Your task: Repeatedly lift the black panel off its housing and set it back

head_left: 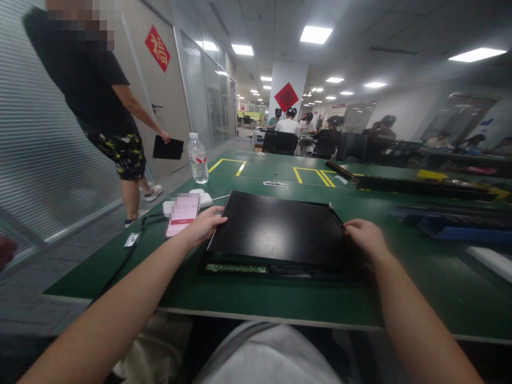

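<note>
A flat black display panel point(276, 224) lies over a black frame point(320, 273) on the table, its near edge a little apart from the frame. Along the frame's near side a green circuit board strip point(236, 268) shows. My left hand point(205, 225) is closed on the panel's left edge, thumb on top. At the right edge, my right hand point(367, 236) pinches the panel's side beside a narrow black strip point(336, 214); its lower fingers are hidden. The middle of the frame is covered by the panel.
Left of the panel are a phone point(183, 214), a white charger point(202, 197), a black cable point(130, 253) and a water bottle point(197, 159). Dark long parts point(420, 188) and blue trays point(448, 229) lie right on the green table point(180, 290). A person point(96, 90) stands left.
</note>
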Motion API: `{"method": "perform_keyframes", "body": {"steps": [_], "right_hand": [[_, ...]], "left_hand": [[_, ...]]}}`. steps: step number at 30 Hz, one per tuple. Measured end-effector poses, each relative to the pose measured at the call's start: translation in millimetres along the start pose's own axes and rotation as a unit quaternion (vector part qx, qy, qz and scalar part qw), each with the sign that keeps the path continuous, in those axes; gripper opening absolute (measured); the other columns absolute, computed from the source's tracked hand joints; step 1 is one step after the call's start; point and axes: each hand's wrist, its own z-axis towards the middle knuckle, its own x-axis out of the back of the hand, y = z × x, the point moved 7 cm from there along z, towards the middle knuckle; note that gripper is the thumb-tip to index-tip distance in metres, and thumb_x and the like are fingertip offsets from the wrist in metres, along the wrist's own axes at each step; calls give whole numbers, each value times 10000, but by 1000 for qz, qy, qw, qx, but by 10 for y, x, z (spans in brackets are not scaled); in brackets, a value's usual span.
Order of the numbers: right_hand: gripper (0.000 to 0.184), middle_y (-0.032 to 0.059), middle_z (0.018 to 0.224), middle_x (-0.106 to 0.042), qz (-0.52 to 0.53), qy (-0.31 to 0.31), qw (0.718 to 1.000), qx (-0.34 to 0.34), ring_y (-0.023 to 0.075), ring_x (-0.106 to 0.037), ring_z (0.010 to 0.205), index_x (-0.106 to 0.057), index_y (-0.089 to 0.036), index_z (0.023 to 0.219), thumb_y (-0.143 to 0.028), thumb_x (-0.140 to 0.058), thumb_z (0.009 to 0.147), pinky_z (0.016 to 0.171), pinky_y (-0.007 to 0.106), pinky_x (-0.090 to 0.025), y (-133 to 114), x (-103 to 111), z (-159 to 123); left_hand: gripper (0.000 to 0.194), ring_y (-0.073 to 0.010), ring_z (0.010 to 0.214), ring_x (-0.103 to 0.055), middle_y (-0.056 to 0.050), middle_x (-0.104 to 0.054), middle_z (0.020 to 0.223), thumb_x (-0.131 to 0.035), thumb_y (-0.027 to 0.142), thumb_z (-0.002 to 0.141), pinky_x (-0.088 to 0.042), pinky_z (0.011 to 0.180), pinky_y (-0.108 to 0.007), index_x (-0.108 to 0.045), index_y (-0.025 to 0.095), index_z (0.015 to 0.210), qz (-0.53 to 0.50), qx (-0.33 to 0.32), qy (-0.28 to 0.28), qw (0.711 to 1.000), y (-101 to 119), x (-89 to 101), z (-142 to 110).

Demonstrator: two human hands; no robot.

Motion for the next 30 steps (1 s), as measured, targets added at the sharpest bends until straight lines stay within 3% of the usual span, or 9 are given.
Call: {"method": "perform_keyframes", "body": {"steps": [9,14,19,23,30], "right_hand": [[296,58,885,-758,11,-5,1000,-1,236,-680,884,-772,-219,944,-267,-560,744,721,297,-466,-8,3,-12],[292,63,894,-761,23,-7,1000,-9,231,-682,880,-773,-212,945,-260,-565,747,716,291,-463,4,1,-14],[288,56,889,-758,16,-8,1000,-18,234,-676,877,-772,-214,948,-261,-567,751,705,296,-452,1,5,-20],[295,61,874,-758,19,-6,1000,-17,238,-673,877,-775,-213,942,-265,-568,738,707,301,-450,11,0,-12],[310,68,911,-759,32,-13,999,-24,248,-669,904,-772,-214,952,-270,-566,727,732,316,-450,21,7,-2]], "left_hand": [[385,-193,643,-729,-52,-760,796,-693,22,697,-594,597,-286,-611,160,1047,11,-14,5,1000,27,-3,-16],[455,-224,884,-737,-102,-772,1004,-788,88,625,-578,804,-313,-671,136,1062,15,-68,-6,998,81,3,14],[562,-291,1051,-692,-118,-753,1111,-866,272,556,-517,952,-394,-715,141,1081,72,-93,-16,993,103,12,22],[588,-338,1086,-667,-107,-758,1093,-870,383,510,-495,968,-457,-744,155,1037,159,-109,21,981,134,76,18],[413,-359,1082,-657,-74,-763,1055,-821,408,504,-488,975,-473,-762,208,861,265,-138,42,953,158,115,51]]}}
